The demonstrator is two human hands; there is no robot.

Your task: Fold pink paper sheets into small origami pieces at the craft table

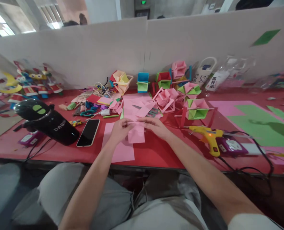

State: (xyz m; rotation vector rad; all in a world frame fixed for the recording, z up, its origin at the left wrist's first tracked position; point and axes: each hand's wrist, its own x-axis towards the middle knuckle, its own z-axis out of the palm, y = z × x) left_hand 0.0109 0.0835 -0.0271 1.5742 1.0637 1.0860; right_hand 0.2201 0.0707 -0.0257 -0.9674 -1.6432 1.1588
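Between my two hands is a small piece of pink paper [136,135], pinched along its upper edge and hanging toward me. My left hand [121,129] closes on its left side, thumb over the paper. On the other side my right hand [155,126] grips the upper right part with thumb and fingers. Under it a larger pink sheet [119,148] lies on the red tabletop. Just beyond my fingers are more pink paper pieces [130,103] and scissors [153,112], partly covered by paper.
Left of my hands are a phone [88,132] and a black tumbler [52,123]. A yellow glue gun [210,137] with a lit light and cord lies right. Folded-paper models [196,110] stand behind. Green sheets [259,123] lie at far right. A white partition [84,54] closes the back.
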